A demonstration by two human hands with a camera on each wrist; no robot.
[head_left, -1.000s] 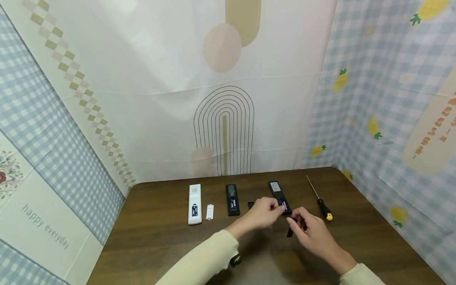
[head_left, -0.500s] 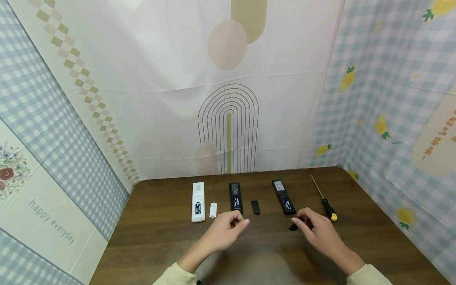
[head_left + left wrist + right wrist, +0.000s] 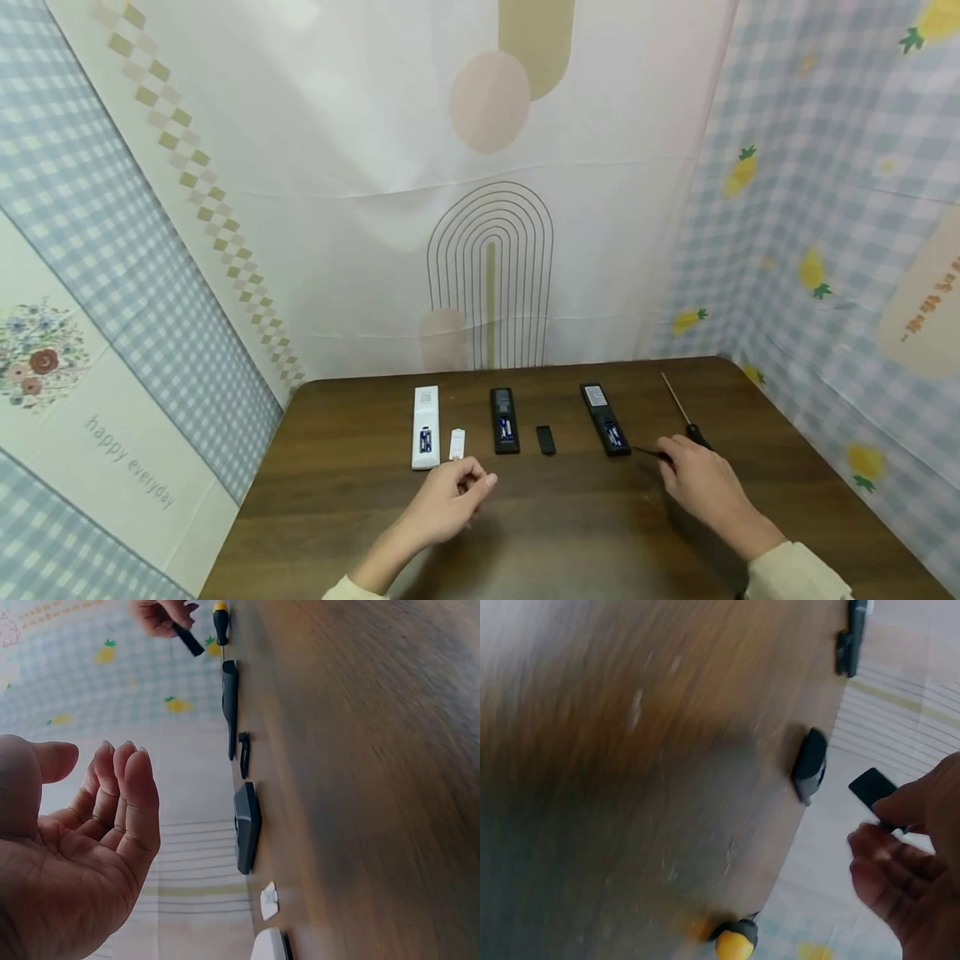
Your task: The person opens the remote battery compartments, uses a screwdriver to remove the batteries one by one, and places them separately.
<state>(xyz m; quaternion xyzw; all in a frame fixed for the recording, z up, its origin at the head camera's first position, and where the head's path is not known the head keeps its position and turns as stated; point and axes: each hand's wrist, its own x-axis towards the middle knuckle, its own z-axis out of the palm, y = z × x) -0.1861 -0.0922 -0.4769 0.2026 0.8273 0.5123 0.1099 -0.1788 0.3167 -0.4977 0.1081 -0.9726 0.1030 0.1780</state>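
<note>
My right hand (image 3: 705,479) pinches a small black battery cover (image 3: 874,787) between thumb and fingers, above the table and just right of the right-hand black remote control (image 3: 606,421). That remote lies back up with its batteries exposed. Over the table near the white remote control (image 3: 425,412) and its white battery cover (image 3: 457,442), my left hand (image 3: 442,504) hangs with fingers loosely curled and nothing in it, as the left wrist view shows. Between the two lie another black remote control (image 3: 505,408), with batteries showing, and a loose black battery cover (image 3: 545,440).
A screwdriver (image 3: 677,402) with a black and yellow handle lies at the right, its handle partly hidden behind my right hand. The wooden table (image 3: 570,533) meets a cloth-covered wall (image 3: 360,275) at the back, with checked cloth on both sides.
My left hand has moved left, away from the right-hand remote. My right hand, still pinching the black cover, has shifted right toward the screwdriver. The view has turned slightly.
</note>
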